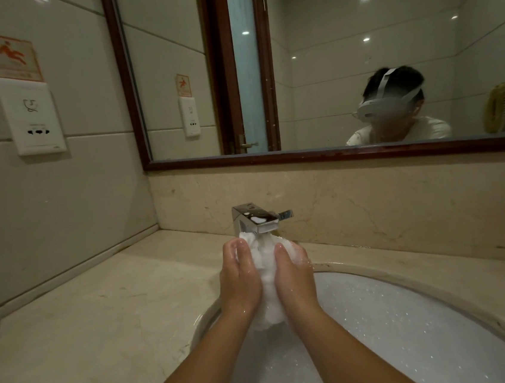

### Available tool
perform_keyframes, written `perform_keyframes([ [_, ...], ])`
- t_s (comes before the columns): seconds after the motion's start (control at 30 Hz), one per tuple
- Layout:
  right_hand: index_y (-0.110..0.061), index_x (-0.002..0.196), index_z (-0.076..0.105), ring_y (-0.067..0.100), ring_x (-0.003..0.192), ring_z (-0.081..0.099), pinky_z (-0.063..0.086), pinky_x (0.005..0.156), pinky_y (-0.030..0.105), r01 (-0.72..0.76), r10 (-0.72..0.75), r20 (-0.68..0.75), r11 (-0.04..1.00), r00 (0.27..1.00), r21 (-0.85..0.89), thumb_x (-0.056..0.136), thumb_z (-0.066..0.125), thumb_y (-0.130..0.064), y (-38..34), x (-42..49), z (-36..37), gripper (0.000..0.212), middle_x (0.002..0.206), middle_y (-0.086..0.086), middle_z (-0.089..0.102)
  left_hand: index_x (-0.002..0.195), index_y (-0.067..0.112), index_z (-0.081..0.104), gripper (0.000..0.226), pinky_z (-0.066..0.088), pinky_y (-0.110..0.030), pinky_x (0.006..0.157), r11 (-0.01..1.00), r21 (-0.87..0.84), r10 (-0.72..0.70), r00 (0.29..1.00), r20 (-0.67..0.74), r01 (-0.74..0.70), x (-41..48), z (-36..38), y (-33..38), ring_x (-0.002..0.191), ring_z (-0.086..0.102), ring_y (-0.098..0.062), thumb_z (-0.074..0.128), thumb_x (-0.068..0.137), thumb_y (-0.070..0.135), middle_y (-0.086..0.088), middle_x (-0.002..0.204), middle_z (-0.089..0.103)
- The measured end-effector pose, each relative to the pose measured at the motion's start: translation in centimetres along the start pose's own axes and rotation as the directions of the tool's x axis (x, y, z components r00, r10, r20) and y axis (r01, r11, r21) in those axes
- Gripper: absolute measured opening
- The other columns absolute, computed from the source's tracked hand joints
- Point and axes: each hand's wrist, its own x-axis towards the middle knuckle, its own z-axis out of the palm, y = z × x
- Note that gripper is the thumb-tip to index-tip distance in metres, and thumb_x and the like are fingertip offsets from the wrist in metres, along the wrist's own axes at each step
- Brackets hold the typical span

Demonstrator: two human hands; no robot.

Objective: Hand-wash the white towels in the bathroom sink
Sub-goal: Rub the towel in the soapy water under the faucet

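Soapy towel (264,271) bunched under the tap (259,220), left hand (240,281) and right hand (294,275) fingers curled around it — soft, slippery, looks waterlogged; squeeze mid-bundle.

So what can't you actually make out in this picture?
Head view only:
The white towel: bunched between left hand and right hand, which hide most of it.
The faucet: towel covers its outlet; running water unclear.
The sink: cut off by bottom and right edges; drain unseen.
The orange wall sign: lettering too small.

We see a beige marble counter (87,318) with an oval sink (430,322) set in; chrome faucet (257,220) behind it.
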Motion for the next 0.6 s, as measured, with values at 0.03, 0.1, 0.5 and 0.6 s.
perform_keyframes([
  [0.03, -0.036, 0.132, 0.059, 0.020, 0.117, 0.064, 0.051, 0.108, 0.048, 0.005, -0.005, -0.003, 1.000, 1.000, -0.002, 0.106, 0.051, -0.039, -0.1, -0.1, 0.0, 0.027, 0.123, -0.009, 0.068, 0.119, 0.018, 0.057, 0.037, 0.042, -0.022, 0.070, 1.000, 0.005, 0.000, 1.000, 0.002, 0.000, 0.0, 0.0, 0.0, 0.088, 0.059, -0.005, 0.028, 0.113, 0.040, 0.008, 0.096, 0.062],
  [0.1, -0.036, 0.132, 0.059, 0.019, 0.118, 0.064, 0.050, 0.109, 0.045, 0.014, -0.014, -0.004, 1.000, 1.000, -0.014, 0.107, 0.050, -0.038, -0.2, -0.2, -0.1, 0.027, 0.121, -0.010, 0.066, 0.121, 0.017, 0.056, 0.037, 0.040, -0.018, 0.068, 1.000, 0.008, 0.005, 1.000, 0.003, -0.005, -0.1, 0.0, 0.1, 0.087, 0.057, -0.002, 0.028, 0.113, 0.039, 0.007, 0.097, 0.062],
  [0.5, -0.041, 0.150, 0.051, 0.018, 0.127, 0.058, 0.049, 0.110, 0.044, 0.091, -0.089, 0.058, 0.995, 0.994, -0.027, 0.101, 0.062, -0.043, -1.0, -1.3, -0.5, 0.051, 0.141, -0.008, 0.059, 0.118, 0.037, 0.055, 0.032, 0.054, -0.035, 0.084, 0.986, -0.151, -0.068, 0.998, -0.009, 0.066, 0.0, -0.5, 0.3, 0.092, 0.067, -0.006, 0.054, 0.099, 0.063, 0.016, 0.101, 0.068],
  [0.6, -0.049, 0.145, 0.050, 0.016, 0.121, 0.060, 0.050, 0.102, 0.038, 0.082, -0.078, 0.056, 0.994, 0.995, -0.071, 0.101, 0.059, -0.048, -1.0, -1.5, -1.1, 0.045, 0.137, -0.012, 0.061, 0.110, 0.035, 0.062, 0.037, 0.062, -0.045, 0.087, 0.977, -0.180, -0.115, 0.993, 0.016, 0.116, -0.2, -0.4, 0.1, 0.093, 0.073, -0.014, 0.067, 0.090, 0.065, 0.009, 0.101, 0.075],
])
